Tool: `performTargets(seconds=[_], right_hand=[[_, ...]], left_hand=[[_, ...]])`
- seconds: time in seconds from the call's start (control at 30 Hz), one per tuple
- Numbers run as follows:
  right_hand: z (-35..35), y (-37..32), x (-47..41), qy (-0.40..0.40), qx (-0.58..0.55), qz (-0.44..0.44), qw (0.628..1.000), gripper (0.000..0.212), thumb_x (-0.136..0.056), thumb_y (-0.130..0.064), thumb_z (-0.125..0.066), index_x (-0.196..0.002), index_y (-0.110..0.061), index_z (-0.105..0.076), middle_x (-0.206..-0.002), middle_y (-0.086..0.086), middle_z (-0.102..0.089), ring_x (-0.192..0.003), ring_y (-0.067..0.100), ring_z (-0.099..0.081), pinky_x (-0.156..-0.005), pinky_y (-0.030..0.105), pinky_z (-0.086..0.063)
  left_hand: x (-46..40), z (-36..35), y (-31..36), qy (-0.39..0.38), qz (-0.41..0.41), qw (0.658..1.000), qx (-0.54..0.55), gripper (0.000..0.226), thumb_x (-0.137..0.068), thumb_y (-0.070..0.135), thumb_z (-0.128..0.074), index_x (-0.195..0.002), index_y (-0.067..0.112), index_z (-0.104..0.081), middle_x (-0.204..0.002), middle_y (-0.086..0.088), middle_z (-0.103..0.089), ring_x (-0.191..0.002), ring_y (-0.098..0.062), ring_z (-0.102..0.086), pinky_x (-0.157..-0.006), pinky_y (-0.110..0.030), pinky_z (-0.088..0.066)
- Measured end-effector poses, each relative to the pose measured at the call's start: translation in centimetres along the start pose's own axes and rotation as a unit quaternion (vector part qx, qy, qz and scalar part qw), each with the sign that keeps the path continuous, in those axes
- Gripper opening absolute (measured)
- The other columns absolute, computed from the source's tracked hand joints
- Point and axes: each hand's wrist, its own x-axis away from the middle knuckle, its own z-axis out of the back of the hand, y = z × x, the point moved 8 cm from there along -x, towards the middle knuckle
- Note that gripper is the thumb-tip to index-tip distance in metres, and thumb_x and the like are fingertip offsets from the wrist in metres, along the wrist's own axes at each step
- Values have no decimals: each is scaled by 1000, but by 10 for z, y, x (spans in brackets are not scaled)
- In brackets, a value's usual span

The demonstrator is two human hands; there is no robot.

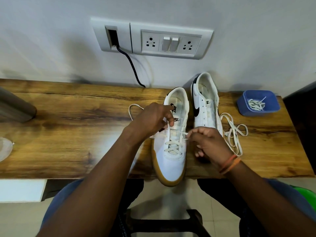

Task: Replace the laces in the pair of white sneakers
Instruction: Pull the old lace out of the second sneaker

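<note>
Near sneaker [171, 147] half-laced; far sneaker [205, 106] unlaced.

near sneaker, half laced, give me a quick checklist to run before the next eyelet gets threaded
1. Near sneaker steady on the table: not ok, its toe overhangs the front edge.
2. Lower crossings in place: ok, a few rows of the lace cross above the toe.
3. Right hand has a lace end: ok, it pinches an end beside the eyelets.
4. Left hand has the other end: ok, its grip is on the strand, which loops out to the left.
5. Lace flat, no twist: cannot tell, the hands cover part of it.
6. Far sneaker ready: not ok, no lace in its eyelets; a loose lace lies beside it.
</note>
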Motion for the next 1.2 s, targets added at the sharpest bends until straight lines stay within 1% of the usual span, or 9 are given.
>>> performTargets(seconds=[0.1,0.2,0.27,0.4,0.6,0.73,0.87,1.0,1.2], right_hand=[[14,12,6,44,-7,-11,999,9,-90,-2,-60,-85,-3,-67,-40,-4,-45,-33,11,-36,-47,25,-35],[0,-22,12,87,203,166,961,3,-87,-17,-69,-90,-18,-69,-51,-16,-54,-48,0,-49,-55,17,-38],[-21,-37,16,82,309,240,917,19,-88,-29,-68,-106,-22,-69,-63,-19,-61,-61,-3,-55,-60,17,-41],[-43,-37,4,84,427,265,861,27,-91,-32,-52,-104,-24,-73,-89,4,-74,-79,26,-68,-66,30,-51],[7,-23,7,139,129,174,966,14,-90,-12,-68,-83,-22,-75,-81,-7,-73,-78,2,-65,-76,19,-47],[20,-32,19,178,226,210,934,15,-88,-11,-70,-82,-25,-72,-61,-21,-63,-62,-1,-58,-66,14,-42],[-21,-43,18,122,388,250,879,27,-88,-28,-64,-115,-25,-67,-85,3,-73,-79,26,-67,-70,34,-54],[-51,-37,5,112,497,259,820,19,-92,-27,-57,-104,-24,-72,-83,9,-73,-74,34,-67,-61,34,-51],[-14,-32,11,109,291,251,917,12,-92,-20,-63,-89,-17,-75,-80,-5,-73,-73,2,-64,-71,22,-51]], left_hand=[[1,-2,-1,1,-3,1000,-7,37,-77,-7,-70,-111,8,-72,-116,0,-72,-102,-17,-66,-73,-22,-46],[1,-1,-2,5,-1,1000,3,34,-77,-7,-72,-106,12,-75,-124,0,-69,-100,-20,-68,-71,-20,-43],[0,-1,-2,9,-3,1000,6,36,-76,-6,-73,-108,13,-74,-127,-1,-67,-101,-24,-67,-75,-24,-46],[0,-2,-4,4,0,1000,14,41,-77,-3,-74,-115,10,-71,-115,1,-72,-101,-23,-67,-80,-29,-50],[1,2,-2,1,-1,1000,5,22,-79,-4,-71,-89,14,-75,-116,2,-72,-80,-3,-62,-70,-16,-45],[1,2,0,-2,3,1000,-3,21,-79,-1,-73,-86,18,-76,-127,1,-66,-85,-1,-55,-66,-18,-41],[1,3,2,3,-5,1000,-2,21,-78,0,-74,-86,19,-77,-130,1,-65,-95,-10,-62,-72,-21,-39],[0,1,-1,3,-3,1000,-13,20,-79,2,-74,-87,19,-77,-135,3,-61,-104,-16,-62,-70,-21,-38],[-1,1,-4,2,-10,1000,6,28,-78,0,-73,-102,14,-72,-103,11,-74,-84,-3,-56,-82,-34,-51]])
